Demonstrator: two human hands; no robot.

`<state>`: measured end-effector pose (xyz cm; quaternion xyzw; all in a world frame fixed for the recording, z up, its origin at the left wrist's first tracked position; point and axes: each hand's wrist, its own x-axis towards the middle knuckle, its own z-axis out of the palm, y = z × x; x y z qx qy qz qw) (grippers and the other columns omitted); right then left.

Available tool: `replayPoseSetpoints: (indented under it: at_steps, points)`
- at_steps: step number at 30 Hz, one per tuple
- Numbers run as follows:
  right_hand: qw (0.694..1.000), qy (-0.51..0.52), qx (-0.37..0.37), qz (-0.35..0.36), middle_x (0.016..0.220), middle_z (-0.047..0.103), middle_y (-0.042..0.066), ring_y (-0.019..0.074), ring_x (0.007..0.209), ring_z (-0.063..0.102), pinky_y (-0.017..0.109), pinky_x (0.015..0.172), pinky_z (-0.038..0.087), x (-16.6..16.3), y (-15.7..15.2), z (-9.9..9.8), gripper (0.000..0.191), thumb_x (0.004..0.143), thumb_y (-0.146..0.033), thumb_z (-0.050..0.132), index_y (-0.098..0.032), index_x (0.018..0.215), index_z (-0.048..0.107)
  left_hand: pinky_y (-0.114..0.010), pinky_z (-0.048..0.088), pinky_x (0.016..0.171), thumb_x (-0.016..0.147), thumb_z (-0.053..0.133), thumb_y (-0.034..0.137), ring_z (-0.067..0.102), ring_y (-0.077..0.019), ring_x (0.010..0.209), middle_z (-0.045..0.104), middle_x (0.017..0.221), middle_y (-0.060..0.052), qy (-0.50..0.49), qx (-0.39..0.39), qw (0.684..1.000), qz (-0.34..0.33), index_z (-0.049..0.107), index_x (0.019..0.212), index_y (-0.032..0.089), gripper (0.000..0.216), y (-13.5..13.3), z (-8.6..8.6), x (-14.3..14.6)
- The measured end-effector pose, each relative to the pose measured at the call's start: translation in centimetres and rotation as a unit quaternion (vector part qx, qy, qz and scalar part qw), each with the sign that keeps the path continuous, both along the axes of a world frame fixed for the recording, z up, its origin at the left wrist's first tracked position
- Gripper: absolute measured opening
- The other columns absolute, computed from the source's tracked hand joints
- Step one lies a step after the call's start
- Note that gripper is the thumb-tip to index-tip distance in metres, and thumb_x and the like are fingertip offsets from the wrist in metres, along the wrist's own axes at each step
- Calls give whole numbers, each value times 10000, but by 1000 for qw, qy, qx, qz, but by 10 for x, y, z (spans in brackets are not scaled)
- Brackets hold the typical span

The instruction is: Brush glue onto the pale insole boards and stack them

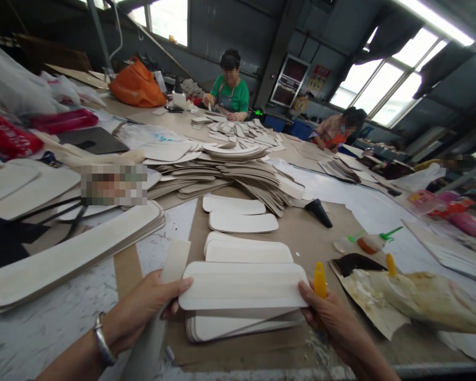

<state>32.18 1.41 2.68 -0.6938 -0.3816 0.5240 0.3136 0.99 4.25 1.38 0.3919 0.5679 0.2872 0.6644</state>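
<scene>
A pale, round-cornered panel [244, 286] is stretched between my two hands over a stack of similar panels [222, 327]. My left hand [150, 301], with a bracelet at its wrist, pinches the panel's left end between thumb and fingers. A long pale strip [175, 259] passes by that hand's fingers and runs down toward me; whether it is gripped I cannot tell. At the other end, my right hand [329, 312] grips the panel's edge. A yellow handle [319, 280] sticks up from the same hand; the tool's other end is hidden.
Overlapping panels [244, 222] lie ahead, before large heaps of curved pieces [230, 169]. On the right are a glue-stained bag [428, 296], squeeze bottles [375, 242] and a black cone [319, 212]. Long panels [75, 254] lie left. Two co-workers [236, 95] sit across the table.
</scene>
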Motion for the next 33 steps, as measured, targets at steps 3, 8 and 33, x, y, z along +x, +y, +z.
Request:
replayPoseSetpoints:
  at_steps: [3,8,33]
  points:
    - [998,-60,13,33,504,392,-61,61,463,332,189,436,234,12,21,14,472,656,-623,597,-182,626,433,-198,234,437,547,624,601,349,-76,425,471,430,42,36,18,999,-35,488,547,160,462,23,10,6]
    - [976,-179,6,121,518,435,-43,70,455,353,204,425,238,30,65,18,408,697,-568,547,-182,604,451,-209,283,431,553,535,642,385,-92,411,491,428,19,119,58,985,-109,492,534,163,481,64,1,18]
    - [926,-254,95,263,817,571,5,169,762,550,256,698,436,54,108,-12,233,688,-355,634,-192,842,570,-259,445,661,634,567,483,567,-199,752,627,756,8,248,202,943,-97,564,727,219,280,83,-20,23]
